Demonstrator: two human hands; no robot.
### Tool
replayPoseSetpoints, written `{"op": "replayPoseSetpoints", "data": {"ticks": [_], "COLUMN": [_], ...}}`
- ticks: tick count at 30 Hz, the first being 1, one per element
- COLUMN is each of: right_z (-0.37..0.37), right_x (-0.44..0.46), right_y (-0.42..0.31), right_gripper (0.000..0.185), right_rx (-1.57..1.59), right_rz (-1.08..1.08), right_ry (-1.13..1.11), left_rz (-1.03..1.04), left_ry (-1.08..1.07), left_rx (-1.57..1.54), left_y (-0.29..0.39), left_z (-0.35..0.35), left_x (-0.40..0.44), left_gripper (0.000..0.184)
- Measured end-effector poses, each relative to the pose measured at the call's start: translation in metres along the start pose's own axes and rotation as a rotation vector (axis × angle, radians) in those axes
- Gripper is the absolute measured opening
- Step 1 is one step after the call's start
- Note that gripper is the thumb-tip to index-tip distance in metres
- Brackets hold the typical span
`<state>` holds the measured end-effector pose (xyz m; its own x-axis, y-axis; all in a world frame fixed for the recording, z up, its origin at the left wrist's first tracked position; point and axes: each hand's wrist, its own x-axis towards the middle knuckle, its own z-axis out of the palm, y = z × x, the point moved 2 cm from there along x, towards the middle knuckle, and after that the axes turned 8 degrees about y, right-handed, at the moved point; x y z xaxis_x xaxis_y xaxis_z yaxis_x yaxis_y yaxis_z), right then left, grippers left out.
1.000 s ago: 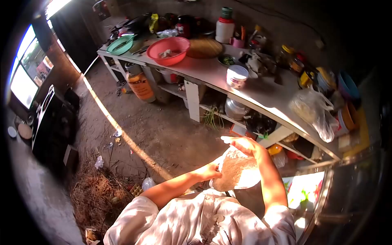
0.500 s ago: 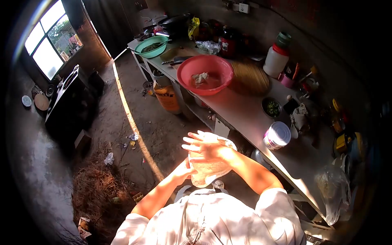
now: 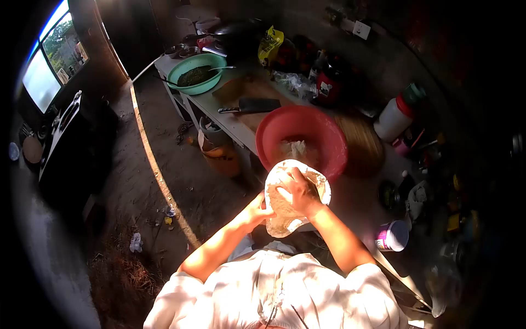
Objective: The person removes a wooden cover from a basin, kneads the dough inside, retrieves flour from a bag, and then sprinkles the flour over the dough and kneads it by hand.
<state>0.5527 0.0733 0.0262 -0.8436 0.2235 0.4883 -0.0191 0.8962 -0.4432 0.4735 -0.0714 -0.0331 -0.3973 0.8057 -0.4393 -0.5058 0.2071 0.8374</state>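
My left hand [image 3: 256, 213] grips the near left side of a pale, pear-shaped vessel that looks like a halved gourd scoop [image 3: 282, 211], its tan inside dusted white. My right hand [image 3: 302, 193] reaches over the scoop's hollow, thumb apart from the bent fingers; no object shows in it. The scoop is tilted towards me, just in front of a red plastic basin [image 3: 342, 145]. A whitish lump [image 3: 297, 149], perhaps dough or flour, lies in the basin. The scoop's rim overlaps the basin's near edge in view; whether they touch, I cannot tell.
Left of the basin lie a cleaver [image 3: 257, 105] and a green bowl [image 3: 222, 60] of dark chopped filling. On the right are a round straw mat [image 3: 359, 137], a white jug [image 3: 393, 119] and a white can [image 3: 393, 236]. An orange bag [image 3: 222, 159] stands below the table.
The scoop has come up nearer the basin, and its hollow now faces me. My right hand has gone from spread flat across it to bent fingers over its inside. The view has shifted.
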Motion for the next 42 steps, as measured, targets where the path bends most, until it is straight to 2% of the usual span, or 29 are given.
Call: {"op": "replayPoseSetpoints", "data": {"ticks": [2,5,7,8,9,11,13,15,17,19,21,23,25,27,29,30,31,33,34,36,37,39,40,41,42], "right_z": [0.013,0.019,0.024,0.022,0.009,0.008,0.001,-0.019,-0.033,-0.044,-0.05,-0.045,-0.037,-0.02,-0.008,-0.002,0.0,0.005,0.007,0.002,0.0,-0.003,-0.002,0.0,0.002], "right_x": [0.029,0.064,0.08,0.088,0.101,0.118,0.131,0.137,0.137,0.13,0.119,0.107,0.098,0.087,0.09,0.091,0.104,0.114,0.109,0.101,0.098,0.1,0.104,0.106,0.106], "right_y": [0.013,0.025,0.042,0.043,0.042,0.071,0.086,0.108,0.126,0.14,0.149,0.156,0.166,0.177,0.174,0.183,0.181,0.195,0.198,0.198,0.196,0.187,0.184,0.184,0.186], "right_gripper": [0.015,0.014,0.012,0.009,0.006,0.009,0.012,0.015,0.018,0.018,0.016,0.014,0.015,0.018,0.021,0.025,0.027,0.028,0.028,0.028,0.028,0.027,0.025,0.025,0.025], "right_rx": [0.02,0.023,0.091,0.157,0.213,0.54,1.04,1.059,1.081,1.114,1.039,0.927,0.708,0.744,0.648,0.565,0.355,0.066,0.05,-0.245,-0.258,-0.138,-0.148,-0.157,-0.244], "right_rz": [0.091,0.085,0.21,0.395,0.455,0.652,0.867,0.968,0.961,1.0,1.071,1.133,1.224,1.178,1.169,1.139,1.177,1.112,1.133,1.152,1.166,1.236,1.134,1.148,1.248], "right_ry": [0.026,0.117,0.093,0.226,0.271,0.209,0.32,0.306,0.369,0.393,0.407,0.448,0.385,0.418,0.473,0.397,0.363,0.357,0.358,0.312,0.31,0.299,0.34,0.343,0.371], "left_rz": [0.001,-0.101,-0.119,-0.139,-0.157,-0.144,-0.17,-0.207,-0.246,-0.111,-0.118,-0.047,0.012,0.016,-0.015,-0.028,-0.048,-0.069,-0.079,-0.062,-0.028,-0.084,0.071,0.088,0.104], "left_ry": [-0.13,-0.128,-0.134,-0.155,-0.173,-0.233,-0.163,-0.144,-0.013,0.033,0.004,0.104,0.071,0.161,0.111,0.096,0.07,-0.164,-0.214,-0.243,-0.254,-0.323,-0.33,-0.309,-0.288], "left_rx": [-0.102,0.008,0.026,-0.01,-0.046,-0.055,-0.042,-0.1,-0.112,-0.113,-0.142,0.127,0.024,0.04,0.028,0.009,0.005,-0.082,-0.099,-0.087,-0.072,-0.184,-0.041,-0.007,0.027], "left_y": [0.03,0.071,0.084,0.089,0.095,0.11,0.122,0.124,0.136,0.169,0.163,0.188,0.214,0.235,0.229,0.228,0.23,0.231,0.231,0.231,0.232,0.227,0.23,0.23,0.23], "left_z": [-0.015,-0.029,-0.034,-0.037,-0.038,-0.042,-0.046,-0.06,-0.076,-0.084,-0.128,-0.162,-0.171,-0.182,-0.212,-0.228,-0.237,-0.251,-0.257,-0.265,-0.27,-0.281,-0.286,-0.289,-0.292], "left_x": [0.024,0.052,0.073,0.084,0.093,0.11,0.127,0.152,0.176,0.192,0.243,0.276,0.302,0.328,0.371,0.394,0.409,0.441,0.454,0.475,0.485,0.501,0.5,0.504,0.509], "left_gripper": [0.069,0.07,0.07,0.07,0.07,0.069,0.066,0.063,0.057,0.043,0.045,0.048,0.05,0.05,0.05,0.051,0.051,0.054,0.054,0.053,0.052,0.045,0.042,0.039,0.037]}}
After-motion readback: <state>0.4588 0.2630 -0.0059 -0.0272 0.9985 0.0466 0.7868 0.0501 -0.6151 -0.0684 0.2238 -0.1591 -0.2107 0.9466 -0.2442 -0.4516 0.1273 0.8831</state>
